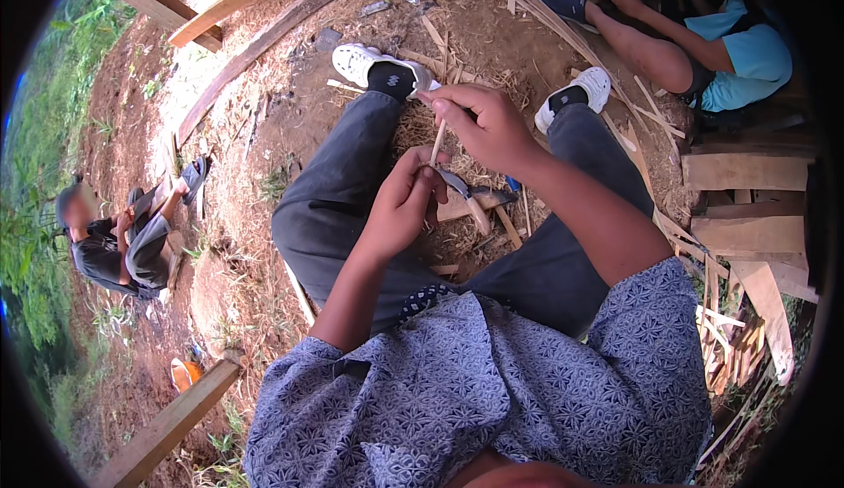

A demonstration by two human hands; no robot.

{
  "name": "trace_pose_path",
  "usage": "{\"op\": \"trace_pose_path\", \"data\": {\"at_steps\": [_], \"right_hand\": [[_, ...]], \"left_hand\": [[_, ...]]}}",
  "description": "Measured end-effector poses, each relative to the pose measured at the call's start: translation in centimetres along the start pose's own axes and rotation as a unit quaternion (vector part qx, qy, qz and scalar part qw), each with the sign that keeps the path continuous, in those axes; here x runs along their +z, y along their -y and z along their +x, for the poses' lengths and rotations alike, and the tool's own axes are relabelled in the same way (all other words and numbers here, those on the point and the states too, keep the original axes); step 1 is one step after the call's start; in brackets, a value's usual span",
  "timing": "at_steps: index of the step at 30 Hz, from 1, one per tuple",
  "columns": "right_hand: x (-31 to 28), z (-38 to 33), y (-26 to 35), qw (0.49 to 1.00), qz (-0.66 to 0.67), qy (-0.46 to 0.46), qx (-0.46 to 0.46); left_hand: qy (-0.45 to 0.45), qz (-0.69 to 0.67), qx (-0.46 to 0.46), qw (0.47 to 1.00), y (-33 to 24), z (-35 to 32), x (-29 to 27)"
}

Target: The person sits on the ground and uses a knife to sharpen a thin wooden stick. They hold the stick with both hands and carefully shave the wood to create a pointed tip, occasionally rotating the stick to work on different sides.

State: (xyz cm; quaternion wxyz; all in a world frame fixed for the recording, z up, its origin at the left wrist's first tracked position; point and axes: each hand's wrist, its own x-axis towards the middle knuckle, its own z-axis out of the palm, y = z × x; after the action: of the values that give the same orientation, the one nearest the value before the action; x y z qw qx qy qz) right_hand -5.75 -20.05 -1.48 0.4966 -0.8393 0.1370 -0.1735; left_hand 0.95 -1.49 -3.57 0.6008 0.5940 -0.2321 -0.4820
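A thin, pale wooden stick [437,142] stands nearly upright between my two hands, over the ground between my knees. My left hand [400,202] is closed around its lower end, fingers curled. Higher up and a little to the right, my right hand [482,126] pinches the upper part between thumb and fingers. Just right of my left fingers is a knife [477,214] with a curved dark blade and a light wooden handle. Whether my left hand touches the knife or it lies below cannot be made out.
Wood shavings and flat strips [505,226] litter the dirt between my legs. A small blue object [512,184] lies near the knife. One person [123,242] sits far left; another in a light blue shirt [747,53] sits far right. Planks [747,171] are stacked at right; a wooden post [167,422] slants lower left.
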Motion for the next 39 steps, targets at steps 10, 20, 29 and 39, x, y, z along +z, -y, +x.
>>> {"op": "trace_pose_path", "data": {"at_steps": [10,20,29,39], "right_hand": [[-2.1,1.5,-0.9,0.999,-0.009,-0.041,-0.022],[-2.1,0.6,0.1,0.999,0.005,-0.028,-0.041],[-0.5,-0.2,0.4,0.999,0.007,-0.004,-0.048],[1.3,-1.9,0.3,0.993,0.041,0.078,-0.076]], "left_hand": [[-0.051,0.073,0.025,0.996,-0.1,-0.6,0.1],[-0.042,0.059,0.033,0.997,-1.1,-0.8,0.4],[-0.045,0.045,0.044,0.997,-1.2,-0.6,0.6],[-0.059,0.047,0.061,0.995,-0.9,-0.4,0.5]]}}
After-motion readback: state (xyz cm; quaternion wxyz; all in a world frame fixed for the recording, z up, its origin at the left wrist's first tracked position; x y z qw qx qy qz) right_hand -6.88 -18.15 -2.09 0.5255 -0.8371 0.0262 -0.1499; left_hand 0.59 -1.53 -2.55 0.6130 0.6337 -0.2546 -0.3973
